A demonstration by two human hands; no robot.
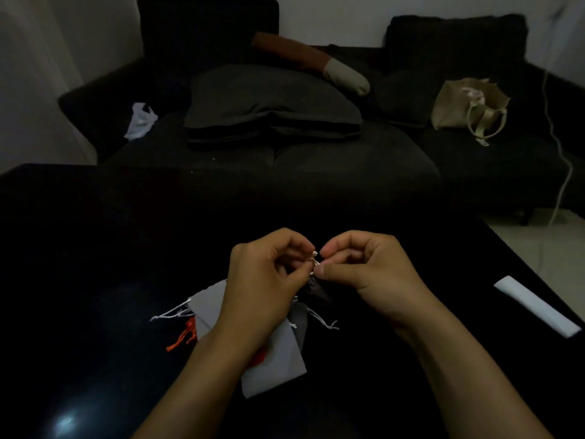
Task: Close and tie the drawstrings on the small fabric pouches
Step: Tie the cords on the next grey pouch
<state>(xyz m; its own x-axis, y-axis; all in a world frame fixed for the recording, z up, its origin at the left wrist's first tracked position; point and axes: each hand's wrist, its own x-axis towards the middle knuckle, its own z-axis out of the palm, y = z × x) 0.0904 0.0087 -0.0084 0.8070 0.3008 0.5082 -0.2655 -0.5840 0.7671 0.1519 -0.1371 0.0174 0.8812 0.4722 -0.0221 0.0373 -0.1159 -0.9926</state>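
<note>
Basically mid-knot: left hand (pixel 269 274) and right hand (pixel 364 267) both pinch the white drawstring (pixel 314 260) of a dark pouch (pixel 316 288) held above the table (pixel 95 248). Keep the 2 ends taut, cinch down onto the gathered mouth.

Both hands, left hand (pixel 266 274) and right hand (pixel 370 274), pinch white drawstrings (pixel 314 259) above dark pouch (pixel 316 291).

1. Two bare forearms reach in from the near edge and converge toward the centre
2. The left hand (pixel 266 274) is curled, back up, thumb and forefinger pinched together at its right side
3. The right hand (pixel 364 270) mirrors it, thumb and fingertips (pixel 326 248) pinched, nearly touching the left
4. Both wrists are raised and bent slightly inward
</note>
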